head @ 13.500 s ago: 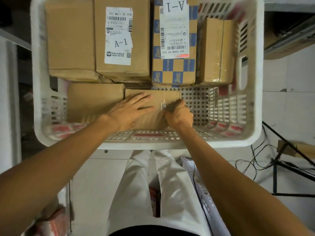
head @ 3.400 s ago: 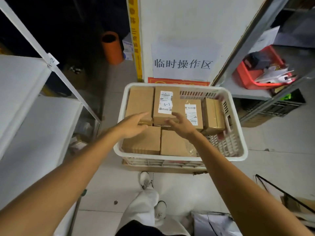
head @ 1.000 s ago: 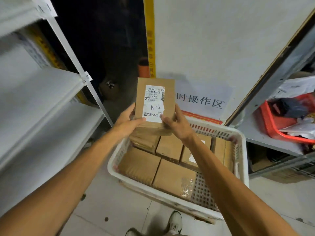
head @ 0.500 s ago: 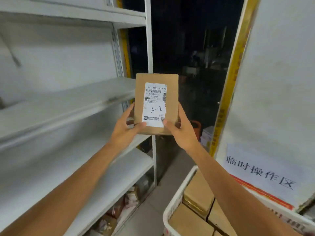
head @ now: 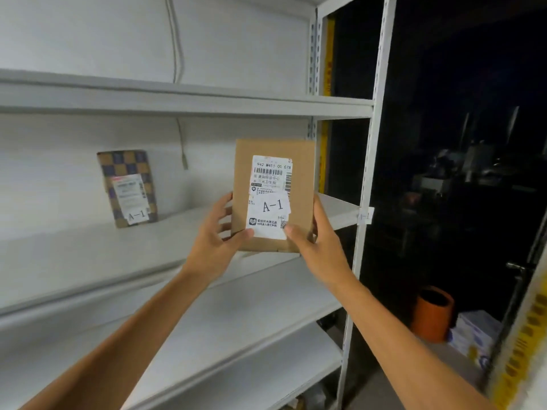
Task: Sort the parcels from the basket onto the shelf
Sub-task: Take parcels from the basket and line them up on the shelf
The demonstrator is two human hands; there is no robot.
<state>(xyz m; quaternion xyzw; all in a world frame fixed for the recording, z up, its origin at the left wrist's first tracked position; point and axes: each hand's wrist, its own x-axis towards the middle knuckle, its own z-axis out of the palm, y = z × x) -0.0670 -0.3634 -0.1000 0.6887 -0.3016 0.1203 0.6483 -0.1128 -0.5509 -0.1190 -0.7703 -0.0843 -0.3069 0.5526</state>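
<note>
I hold a brown cardboard parcel upright with a white label marked A-1 facing me. My left hand grips its lower left edge, thumb on the front. My right hand grips the lower right edge the same way. The parcel hovers in front of the middle board of a white metal shelf, near the board's right end. A checkered blue and brown parcel, also labelled A-1, stands on that board against the back wall, to the left. The basket is out of view.
The shelf has boards above and below. A small tag marks the right upright post. Beyond the post lies a dark area with an orange cylinder and a white box on the floor.
My view has swung left from the basket to the shelf. Both hands carried the A-1 parcel up and over to the middle board. The checkered parcel has come into sight.
</note>
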